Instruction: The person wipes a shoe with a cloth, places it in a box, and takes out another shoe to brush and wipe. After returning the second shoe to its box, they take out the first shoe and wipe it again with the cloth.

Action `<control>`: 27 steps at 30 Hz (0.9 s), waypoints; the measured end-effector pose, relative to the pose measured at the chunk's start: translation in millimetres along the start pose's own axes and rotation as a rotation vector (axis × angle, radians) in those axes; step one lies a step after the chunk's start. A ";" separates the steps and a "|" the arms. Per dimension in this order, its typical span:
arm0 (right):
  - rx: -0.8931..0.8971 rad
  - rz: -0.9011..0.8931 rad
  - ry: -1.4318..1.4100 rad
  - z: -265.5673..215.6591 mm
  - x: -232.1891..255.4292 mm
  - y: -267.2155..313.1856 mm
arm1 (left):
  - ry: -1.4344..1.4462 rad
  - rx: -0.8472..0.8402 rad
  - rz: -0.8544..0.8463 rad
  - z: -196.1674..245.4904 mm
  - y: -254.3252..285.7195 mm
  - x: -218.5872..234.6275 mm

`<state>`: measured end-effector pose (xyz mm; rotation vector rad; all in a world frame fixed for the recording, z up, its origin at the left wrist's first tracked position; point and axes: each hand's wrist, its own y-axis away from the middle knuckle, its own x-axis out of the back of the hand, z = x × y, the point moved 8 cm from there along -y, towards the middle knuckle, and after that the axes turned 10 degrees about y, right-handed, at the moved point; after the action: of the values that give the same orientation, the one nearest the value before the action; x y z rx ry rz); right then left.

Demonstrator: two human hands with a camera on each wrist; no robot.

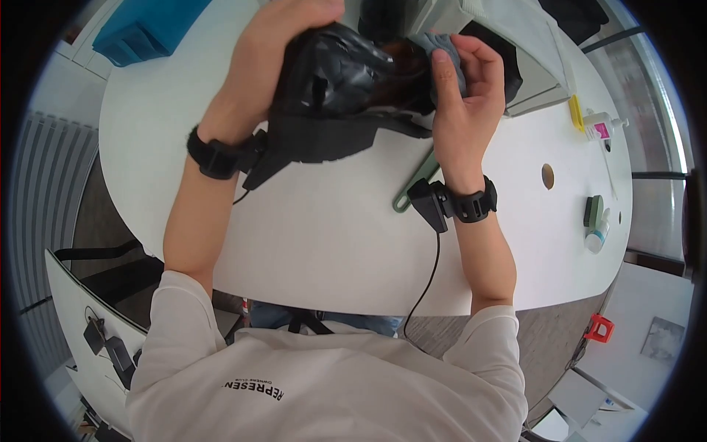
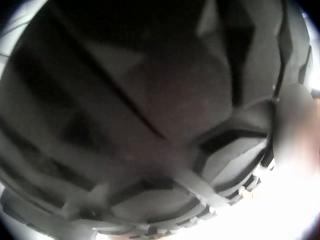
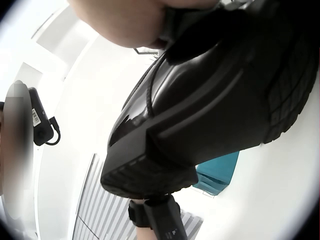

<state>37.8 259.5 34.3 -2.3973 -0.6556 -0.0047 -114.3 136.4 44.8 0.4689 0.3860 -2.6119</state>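
Observation:
A shiny black shoe with a thick, chunky sole is held up over the white table, tilted on its side. My left hand grips it at the left end; its fingertips are hidden behind the shoe. The deep-treaded sole fills the left wrist view. At the shoe's other end my right hand holds a bunched grey cloth under its thumb, against the shoe opening. In the right wrist view, the shoe's side and heel block hang below that hand. Beneath lies a green handle.
A teal bag lies at the back left. Behind my right hand stands a white box. Along the right side are a pump bottle, a green-and-black brush, a small bottle and a round table hole.

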 end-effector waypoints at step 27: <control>0.434 0.005 0.232 -19.2 -22.1 18.0 | -0.677 -0.204 0.083 31.5 -6.2 18.7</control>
<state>29.7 226.1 35.3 -1.9435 -0.4836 -0.1233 -141.1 123.7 67.1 -0.4522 0.3787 -2.4286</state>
